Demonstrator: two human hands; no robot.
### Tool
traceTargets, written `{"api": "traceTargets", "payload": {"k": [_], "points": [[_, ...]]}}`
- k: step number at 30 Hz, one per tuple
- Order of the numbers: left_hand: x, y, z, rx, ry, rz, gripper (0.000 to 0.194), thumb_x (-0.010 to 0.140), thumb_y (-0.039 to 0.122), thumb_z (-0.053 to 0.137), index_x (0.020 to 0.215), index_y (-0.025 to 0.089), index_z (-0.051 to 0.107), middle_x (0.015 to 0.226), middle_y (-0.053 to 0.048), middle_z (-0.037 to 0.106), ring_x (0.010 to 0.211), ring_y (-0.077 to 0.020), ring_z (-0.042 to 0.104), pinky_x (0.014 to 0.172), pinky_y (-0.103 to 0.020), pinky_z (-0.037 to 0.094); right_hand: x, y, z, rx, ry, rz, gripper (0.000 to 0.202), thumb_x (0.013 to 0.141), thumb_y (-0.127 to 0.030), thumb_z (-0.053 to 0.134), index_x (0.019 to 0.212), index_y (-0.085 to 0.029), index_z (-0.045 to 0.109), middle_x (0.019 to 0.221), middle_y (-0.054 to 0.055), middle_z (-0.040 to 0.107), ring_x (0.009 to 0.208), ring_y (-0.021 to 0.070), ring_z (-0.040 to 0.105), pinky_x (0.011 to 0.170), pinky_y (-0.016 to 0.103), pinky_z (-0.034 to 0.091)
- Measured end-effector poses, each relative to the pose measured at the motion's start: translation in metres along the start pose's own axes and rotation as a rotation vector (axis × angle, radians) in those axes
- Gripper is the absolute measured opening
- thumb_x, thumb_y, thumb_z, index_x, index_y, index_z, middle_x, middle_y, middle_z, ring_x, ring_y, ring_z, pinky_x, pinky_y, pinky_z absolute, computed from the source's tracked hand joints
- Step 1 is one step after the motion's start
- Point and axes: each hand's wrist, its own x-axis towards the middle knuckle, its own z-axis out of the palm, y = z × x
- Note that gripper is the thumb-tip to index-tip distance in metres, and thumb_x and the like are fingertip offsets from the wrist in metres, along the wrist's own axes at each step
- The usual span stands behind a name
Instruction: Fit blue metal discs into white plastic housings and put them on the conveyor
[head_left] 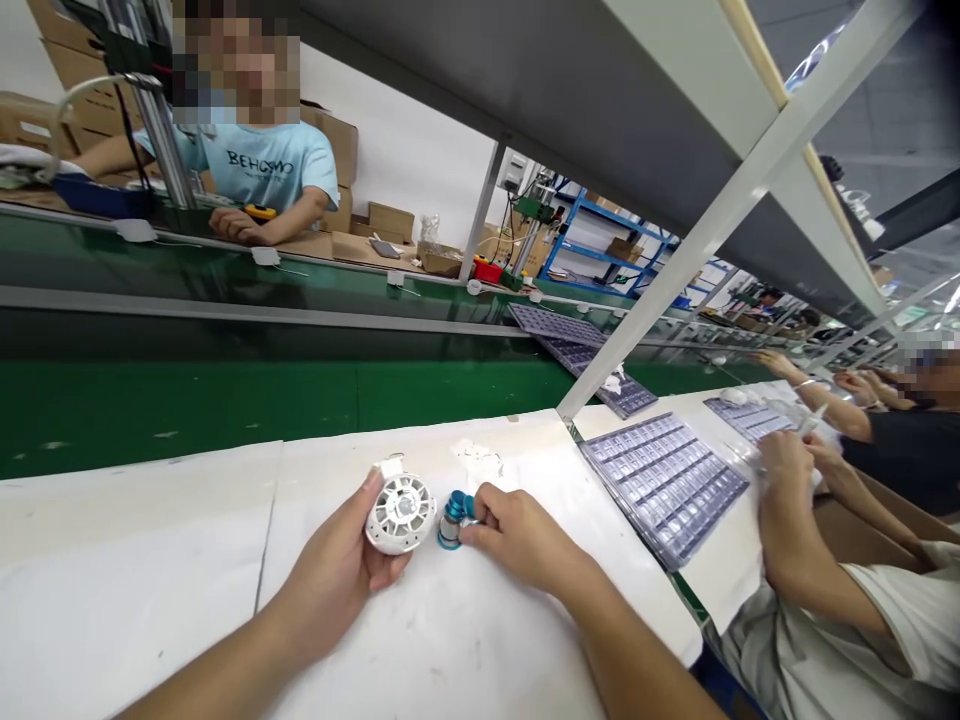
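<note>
My left hand point(341, 555) is wrapped around a round white fan housing point(401, 512) with a spoked grille facing up and a small white tab at its top. Just to the right of it stands a small blue and silver metal piece point(451, 522) with a ring-like base, on the white table point(187, 560). The fingers of my right hand point(525, 535) are closed on the blue part sticking out of its side. A small gap separates the housing from the metal piece. Whether anything else is between my right fingertips is hidden.
A purple-grey compartment tray point(667, 485) lies to the right, beside a slanted white post point(735, 210). More trays point(592, 355) rest on the green conveyor point(225, 400). Co-workers sit across the belt and at the right. A grey shelf point(525, 90) hangs overhead.
</note>
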Motion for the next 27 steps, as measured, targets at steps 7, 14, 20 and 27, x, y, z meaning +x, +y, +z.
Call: {"api": "traceTargets", "payload": {"k": [7,14,20,27], "points": [[-0.004,-0.007,-0.003,0.114,0.030,0.042,0.044,0.087,0.065,0.057,0.110,0.027,0.059,0.074,0.003,0.058,0.062,-0.0132,0.048,0.053,-0.022,0.040,-0.030,-0.037,-0.023,0.362,-0.113,-0.233,0.027,0.102,-0.037,0.047,0.089,-0.022,0.064,0.060,-0.005,0.058,0.050,0.0111,0.048,0.053,0.023,0.040],[-0.009,0.002,0.001,0.242,-0.026,0.075,0.046,0.087,0.069,0.052,0.106,0.026,0.056,0.075,0.003,0.054,0.068,-0.0159,0.049,0.062,-0.027,0.044,-0.030,-0.066,-0.008,0.481,-0.067,-0.169,0.011,0.098,-0.021,0.050,0.108,-0.025,0.053,0.070,-0.005,0.066,0.059,0.0119,0.056,0.059,0.024,0.045],[-0.011,0.001,0.004,0.304,-0.038,0.084,0.041,0.088,0.067,0.049,0.092,0.026,0.054,0.082,0.001,0.055,0.077,-0.0189,0.053,0.069,-0.032,0.048,-0.019,-0.056,0.008,0.520,-0.054,-0.179,0.007,0.096,-0.020,0.051,0.101,-0.023,0.054,0.066,-0.005,0.064,0.052,0.0109,0.054,0.055,0.024,0.044],[-0.010,0.002,0.001,0.341,-0.065,0.077,0.042,0.088,0.068,0.051,0.091,0.026,0.054,0.079,0.002,0.051,0.074,-0.0180,0.051,0.070,-0.032,0.049,-0.017,-0.058,0.010,0.487,0.005,-0.150,0.007,0.094,-0.019,0.052,0.097,-0.024,0.056,0.060,-0.007,0.060,0.050,0.0105,0.051,0.053,0.023,0.040]]}}
